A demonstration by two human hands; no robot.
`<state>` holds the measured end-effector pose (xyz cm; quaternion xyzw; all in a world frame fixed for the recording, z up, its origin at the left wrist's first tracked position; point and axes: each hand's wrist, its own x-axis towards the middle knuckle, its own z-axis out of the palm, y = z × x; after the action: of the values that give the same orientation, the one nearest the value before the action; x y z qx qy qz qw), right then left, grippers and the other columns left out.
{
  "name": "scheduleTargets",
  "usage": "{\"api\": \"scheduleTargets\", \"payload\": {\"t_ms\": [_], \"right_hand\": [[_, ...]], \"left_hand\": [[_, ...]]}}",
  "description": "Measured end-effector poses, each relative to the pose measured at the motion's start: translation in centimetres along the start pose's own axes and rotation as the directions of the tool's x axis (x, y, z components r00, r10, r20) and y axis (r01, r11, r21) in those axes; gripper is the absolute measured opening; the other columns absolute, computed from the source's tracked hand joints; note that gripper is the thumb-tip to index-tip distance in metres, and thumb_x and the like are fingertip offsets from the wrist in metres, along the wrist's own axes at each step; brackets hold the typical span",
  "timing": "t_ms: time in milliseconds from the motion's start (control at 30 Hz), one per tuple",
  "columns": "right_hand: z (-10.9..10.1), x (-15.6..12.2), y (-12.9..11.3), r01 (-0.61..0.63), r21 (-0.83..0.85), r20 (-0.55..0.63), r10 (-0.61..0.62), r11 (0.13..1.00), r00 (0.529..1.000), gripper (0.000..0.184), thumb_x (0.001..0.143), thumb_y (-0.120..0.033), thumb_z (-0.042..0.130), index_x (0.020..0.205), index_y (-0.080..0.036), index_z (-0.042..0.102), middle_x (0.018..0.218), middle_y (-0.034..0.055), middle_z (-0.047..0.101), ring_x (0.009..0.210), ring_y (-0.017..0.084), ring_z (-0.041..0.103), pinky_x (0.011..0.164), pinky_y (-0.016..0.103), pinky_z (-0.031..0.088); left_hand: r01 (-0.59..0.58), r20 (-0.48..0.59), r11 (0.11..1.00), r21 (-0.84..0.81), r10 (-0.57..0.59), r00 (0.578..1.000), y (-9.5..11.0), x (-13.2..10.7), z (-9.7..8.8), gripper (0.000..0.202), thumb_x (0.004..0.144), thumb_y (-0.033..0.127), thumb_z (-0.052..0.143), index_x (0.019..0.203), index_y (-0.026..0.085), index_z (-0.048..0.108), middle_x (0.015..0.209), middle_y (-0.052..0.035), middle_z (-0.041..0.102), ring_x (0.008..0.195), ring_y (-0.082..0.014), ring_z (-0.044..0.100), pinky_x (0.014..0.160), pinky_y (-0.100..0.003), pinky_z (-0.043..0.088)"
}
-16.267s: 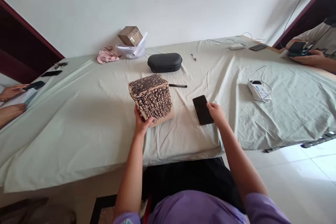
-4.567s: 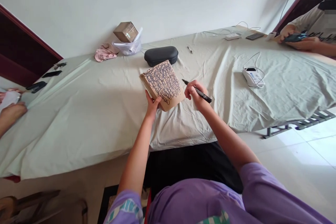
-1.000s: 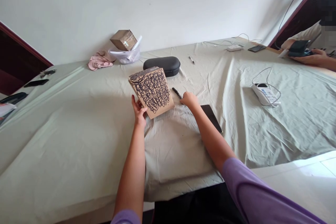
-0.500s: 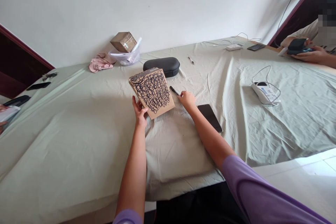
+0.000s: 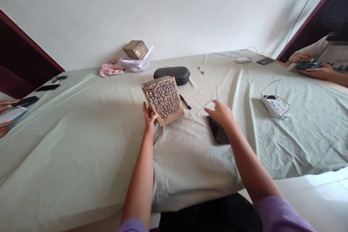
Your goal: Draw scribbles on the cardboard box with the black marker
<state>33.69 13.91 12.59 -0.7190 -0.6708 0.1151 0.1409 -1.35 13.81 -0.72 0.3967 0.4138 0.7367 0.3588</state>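
A cardboard box point(image 5: 163, 99) covered in black scribbles stands tilted on the cloth-covered table point(image 5: 81, 141). My left hand point(image 5: 150, 117) grips its lower left corner. A black marker point(image 5: 185, 102) lies on the cloth just right of the box. My right hand point(image 5: 221, 112) hovers open, fingers spread, over the top end of a black phone point(image 5: 219, 134) lying flat on the cloth, apart from the marker.
A black zip case point(image 5: 172, 74) lies behind the box. At the back are a pink cloth point(image 5: 111, 68) and a small box on a plastic tub point(image 5: 136, 56). A white device with a cable point(image 5: 274, 105) sits right. Other people's hands hold phones at the right edge point(image 5: 312, 69) and left edge point(image 5: 5, 107).
My right hand let go of the marker, which now lies beside the box, and moved right over the phone with fingers spread. My left hand stays on the box.
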Motion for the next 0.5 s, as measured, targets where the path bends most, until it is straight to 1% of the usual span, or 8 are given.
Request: {"api": "scheduleTargets", "payload": {"t_ms": [100, 167, 233, 300, 367, 433, 467, 500], "right_hand": [[1.6, -3.0, 3.3, -0.120, -0.175, 0.169, 0.150, 0.977, 0.974, 0.068, 0.094, -0.052, 0.077, 0.146, -0.012, 0.061, 0.136, 0.0304, 0.071, 0.131, 0.050, 0.068, 0.097, 0.054, 0.056], [2.8, -3.8, 4.7, -0.114, -0.130, 0.175, 0.136, 0.985, 0.975, 0.068, 0.094, -0.047, 0.077, 0.151, -0.015, 0.059, 0.141, 0.0286, 0.067, 0.139, 0.047, 0.064, 0.103, 0.050, 0.056], [3.5, -3.7, 5.4, -0.151, 0.041, 0.137, 0.144, 0.988, 0.980, 0.078, 0.088, -0.041, 0.083, 0.154, -0.012, 0.055, 0.144, 0.0301, 0.064, 0.144, 0.047, 0.060, 0.110, 0.052, 0.053], [3.8, -3.3, 5.6, -0.186, 0.248, 0.136, 0.155, 0.951, 0.978, 0.075, 0.080, -0.032, 0.085, 0.147, -0.010, 0.059, 0.138, 0.0286, 0.069, 0.140, 0.048, 0.063, 0.112, 0.054, 0.053], [4.0, -3.2, 5.3, -0.190, 0.392, 0.187, 0.124, 0.900, 0.974, 0.052, 0.076, -0.026, 0.082, 0.125, -0.013, 0.070, 0.120, 0.0213, 0.078, 0.124, 0.045, 0.073, 0.103, 0.052, 0.059], [4.5, -3.7, 4.8, -0.161, 0.479, 0.260, 0.036, 0.863, 0.965, 0.029, 0.079, -0.028, 0.078, 0.107, -0.019, 0.075, 0.102, 0.0124, 0.083, 0.105, 0.038, 0.081, 0.091, 0.047, 0.065], [4.8, -4.0, 4.3, -0.154, 0.582, 0.275, -0.015, 0.799, 0.961, 0.024, 0.080, -0.031, 0.079, 0.102, -0.022, 0.076, 0.098, 0.0091, 0.084, 0.098, 0.034, 0.082, 0.086, 0.045, 0.067], [5.1, -4.3, 3.7, -0.150, 0.725, 0.249, -0.053, 0.672, 0.967, 0.023, 0.081, -0.034, 0.080, 0.102, -0.025, 0.077, 0.096, 0.0061, 0.084, 0.092, 0.031, 0.083, 0.083, 0.042, 0.068]], "left_hand": [[0.007, -0.011, 1.000, -0.008, -0.007, 1.000, 0.0, 0.0, 0.3, 0.114, 0.065, 0.040, 0.083, 0.168, 0.041, 0.036, 0.144, -0.0089, 0.060, 0.130, -0.0295, 0.060, 0.109, -0.045, 0.052], [0.008, -0.024, 1.000, -0.027, -0.009, 1.000, 0.0, 0.0, 0.5, 0.113, 0.063, 0.038, 0.084, 0.167, 0.042, 0.039, 0.145, -0.0088, 0.060, 0.135, -0.0310, 0.058, 0.111, -0.046, 0.052], [0.011, -0.014, 0.999, -0.040, -0.012, 1.000, 0.1, 0.0, 0.5, 0.114, 0.062, 0.037, 0.086, 0.166, 0.044, 0.041, 0.146, -0.0089, 0.060, 0.138, -0.0325, 0.057, 0.111, -0.047, 0.053], [0.013, 0.009, 0.999, -0.039, -0.012, 1.000, 0.3, -0.1, 0.6, 0.115, 0.061, 0.035, 0.088, 0.166, 0.044, 0.041, 0.148, -0.0096, 0.059, 0.141, -0.0338, 0.057, 0.111, -0.047, 0.054], [0.007, 0.019, 0.999, -0.033, -0.007, 1.000, 0.4, -0.2, 0.7, 0.117, 0.061, 0.035, 0.089, 0.167, 0.042, 0.040, 0.150, -0.0107, 0.058, 0.143, -0.0345, 0.056, 0.111, -0.048, 0.054], [-0.002, 0.013, 0.999, -0.034, 0.003, 1.000, 0.4, -0.3, 0.9, 0.119, 0.061, 0.036, 0.089, 0.168, 0.040, 0.038, 0.152, -0.0120, 0.057, 0.144, -0.0352, 0.054, 0.112, -0.048, 0.053], [-0.004, 0.010, 0.999, -0.035, 0.005, 1.000, 0.5, -0.3, 1.0, 0.120, 0.061, 0.036, 0.089, 0.169, 0.038, 0.037, 0.153, -0.0126, 0.057, 0.145, -0.0355, 0.054, 0.112, -0.048, 0.054], [-0.003, 0.011, 0.999, -0.035, 0.003, 1.000, 0.5, -0.3, 1.1, 0.120, 0.061, 0.036, 0.088, 0.170, 0.037, 0.036, 0.154, -0.0131, 0.056, 0.145, -0.0356, 0.054, 0.112, -0.048, 0.054]]}}
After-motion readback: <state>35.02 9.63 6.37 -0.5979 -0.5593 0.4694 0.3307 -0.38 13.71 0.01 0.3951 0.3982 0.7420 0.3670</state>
